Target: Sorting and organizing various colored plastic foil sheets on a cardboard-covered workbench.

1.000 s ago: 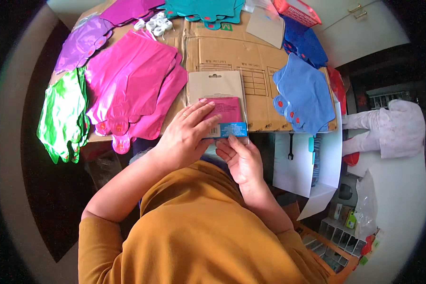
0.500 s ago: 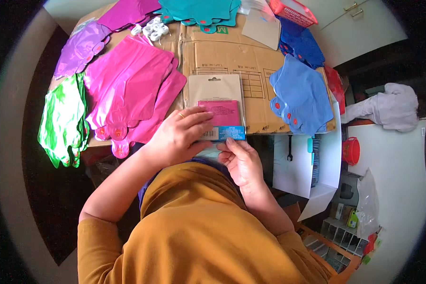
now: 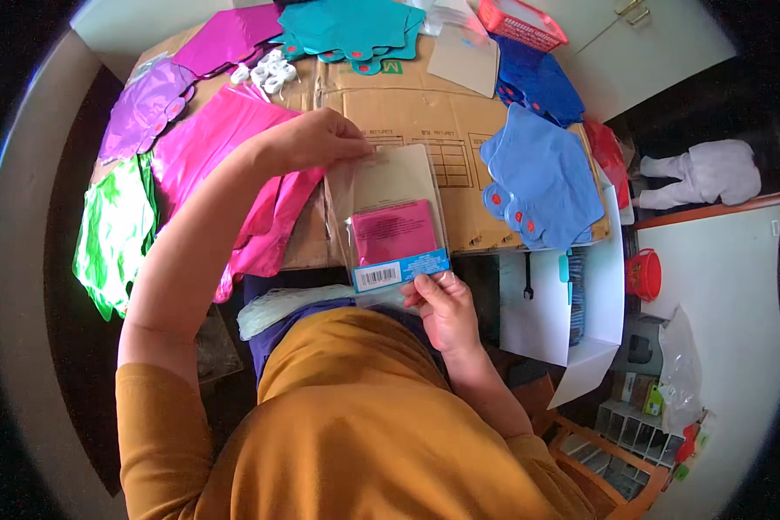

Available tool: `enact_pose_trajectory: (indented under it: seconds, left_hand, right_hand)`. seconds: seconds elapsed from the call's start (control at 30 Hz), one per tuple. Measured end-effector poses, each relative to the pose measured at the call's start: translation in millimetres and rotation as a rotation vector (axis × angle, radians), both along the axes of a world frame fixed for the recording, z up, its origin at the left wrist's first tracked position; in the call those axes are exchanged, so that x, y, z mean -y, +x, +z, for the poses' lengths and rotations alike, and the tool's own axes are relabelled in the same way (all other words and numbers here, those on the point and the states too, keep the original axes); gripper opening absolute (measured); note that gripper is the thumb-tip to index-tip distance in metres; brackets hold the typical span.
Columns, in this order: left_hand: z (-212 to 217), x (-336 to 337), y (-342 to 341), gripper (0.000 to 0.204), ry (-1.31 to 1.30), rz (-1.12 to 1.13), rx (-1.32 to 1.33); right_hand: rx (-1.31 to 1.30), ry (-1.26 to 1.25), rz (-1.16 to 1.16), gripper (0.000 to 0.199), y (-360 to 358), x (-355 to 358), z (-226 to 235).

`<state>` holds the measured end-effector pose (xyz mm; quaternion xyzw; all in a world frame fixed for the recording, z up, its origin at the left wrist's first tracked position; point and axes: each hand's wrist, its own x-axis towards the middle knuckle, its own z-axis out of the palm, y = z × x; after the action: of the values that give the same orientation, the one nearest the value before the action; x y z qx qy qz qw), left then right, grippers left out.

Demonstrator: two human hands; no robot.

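Observation:
A clear plastic packet with a beige card top, a folded pink piece inside and a blue label strip lies over the cardboard sheet. My left hand pinches the packet's top left corner. My right hand grips its bottom edge just under the blue strip. The packet is stretched between both hands, close to my chest.
Flat foil shapes lie around the cardboard: pink, purple, green, teal and blue. A red basket sits at the far right. A red cup and white open box stand to the right.
My left hand has slid from the packet's lower middle up to its top left corner. The packet now shows in full between both hands. The right hand stays at the bottom edge.

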<state>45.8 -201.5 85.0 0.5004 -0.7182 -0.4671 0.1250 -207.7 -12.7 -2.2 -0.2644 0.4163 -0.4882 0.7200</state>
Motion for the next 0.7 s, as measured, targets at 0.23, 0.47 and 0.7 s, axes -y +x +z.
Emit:
enact_pose_trajectory:
  seconds: [0.23,0.47,0.7]
  left_hand:
    - [-5.5,2.2,-6.4,0.029,0.050,0.055,-0.200]
    - [-11.9,-2.4,-11.8,0.031,-0.023,0.208,-0.123]
    - [-1.0,-4.7,-20.6,0.035,-0.020,0.118,-0.105]
  right_hand:
    - [0.010,0.033,0.004,0.010,-0.9,2.8,-1.9]
    - [-0.004,-0.001,-0.080,0.010,1.8,2.5,-12.8]
    - [-0.014,0.055,-0.087,0.012,0.2,2.8,-14.8]
